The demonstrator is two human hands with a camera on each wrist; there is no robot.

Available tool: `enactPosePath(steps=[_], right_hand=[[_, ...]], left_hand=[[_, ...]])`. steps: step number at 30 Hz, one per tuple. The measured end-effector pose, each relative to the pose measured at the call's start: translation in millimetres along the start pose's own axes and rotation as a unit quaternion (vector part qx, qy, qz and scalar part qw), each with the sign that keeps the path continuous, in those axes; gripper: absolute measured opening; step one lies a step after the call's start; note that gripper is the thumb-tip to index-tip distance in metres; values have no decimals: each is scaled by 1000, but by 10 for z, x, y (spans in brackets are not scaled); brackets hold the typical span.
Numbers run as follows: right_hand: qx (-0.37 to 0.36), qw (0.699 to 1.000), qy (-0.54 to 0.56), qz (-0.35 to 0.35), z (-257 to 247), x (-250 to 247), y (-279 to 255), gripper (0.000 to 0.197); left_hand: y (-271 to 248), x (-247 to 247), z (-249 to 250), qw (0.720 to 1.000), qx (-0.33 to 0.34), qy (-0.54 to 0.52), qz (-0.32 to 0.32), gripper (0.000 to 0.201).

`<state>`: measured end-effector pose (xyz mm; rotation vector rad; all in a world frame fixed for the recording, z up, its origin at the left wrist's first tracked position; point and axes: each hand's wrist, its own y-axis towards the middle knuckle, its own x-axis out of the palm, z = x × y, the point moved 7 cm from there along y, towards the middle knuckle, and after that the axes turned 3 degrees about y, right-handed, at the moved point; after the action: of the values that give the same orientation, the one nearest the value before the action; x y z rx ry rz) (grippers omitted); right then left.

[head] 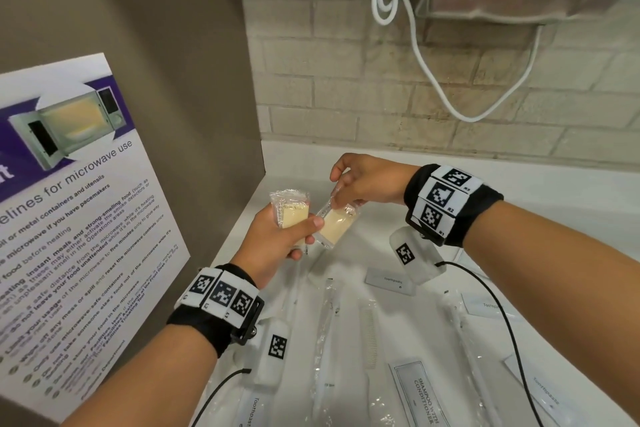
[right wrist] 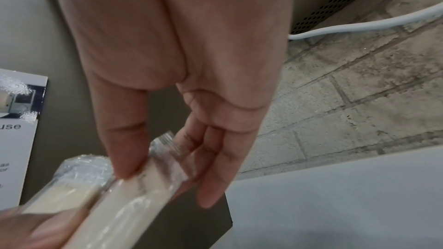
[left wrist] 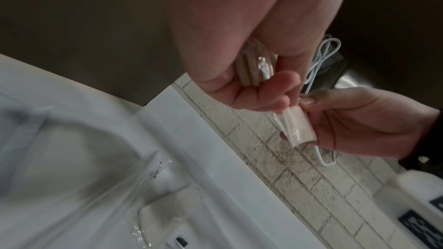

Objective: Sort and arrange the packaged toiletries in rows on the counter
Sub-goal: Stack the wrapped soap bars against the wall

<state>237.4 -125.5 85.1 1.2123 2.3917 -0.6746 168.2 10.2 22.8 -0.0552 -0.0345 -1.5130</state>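
Head view is showing both hands raised over the white counter [head: 540, 191], each gripping a wrapped soap. The left hand [head: 277, 246] is curling its fingers and thumb round one soap [head: 292, 213], held upright. The right hand [head: 363, 180] is pinching the top end of the wrapper of a second soap [head: 334, 222] between thumb and fingers; this bar is hanging tilted, its lower end touching the left thumb. The two bars are sitting side by side, near the brown side wall [head: 156, 80]. Below them, on the counter, toothpaste boxes [head: 391, 282], a comb [head: 372, 336], a shampoo packet [head: 420, 392] and long clear-wrapped items are lying.
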Motion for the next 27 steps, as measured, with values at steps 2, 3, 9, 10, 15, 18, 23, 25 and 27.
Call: enactPosePath(steps=[2,3,9,10,15,18,23,25,27], right_hand=[[-2,1000,1,6,-1,-1,6,42],[-4,1000,9,8,3,-3,10,44],[-1,1000,19,-23,80,-17,-33,16],[-8,999,17,-28,82,-25,-42,13],[-17,999,9,-43,57,-103,-106,19],[-32,996,12,-78,-37,-39,-149,16],[-66,995,-61,-50,-141,47,-116,20],[-79,992,-92,-28,-138,22,-140,19],[-81,992,-100,-17,-93,-25,-201,19]], left_hand=[[4,4,-8,1000,-3,3,2,20],[9,-8,-13,1000,-4,-1,6,21],[33,-79,-48,999,-7,-15,28,24],[32,-74,-59,999,-9,-15,27,23],[31,-67,-118,998,-48,-21,28,27],[43,-20,-183,993,-109,-25,28,60],[28,360,-150,985,-139,-58,-84,85],[3,482,-125,981,-138,-74,-112,85],[-40,603,-119,978,-140,-77,-133,80]])
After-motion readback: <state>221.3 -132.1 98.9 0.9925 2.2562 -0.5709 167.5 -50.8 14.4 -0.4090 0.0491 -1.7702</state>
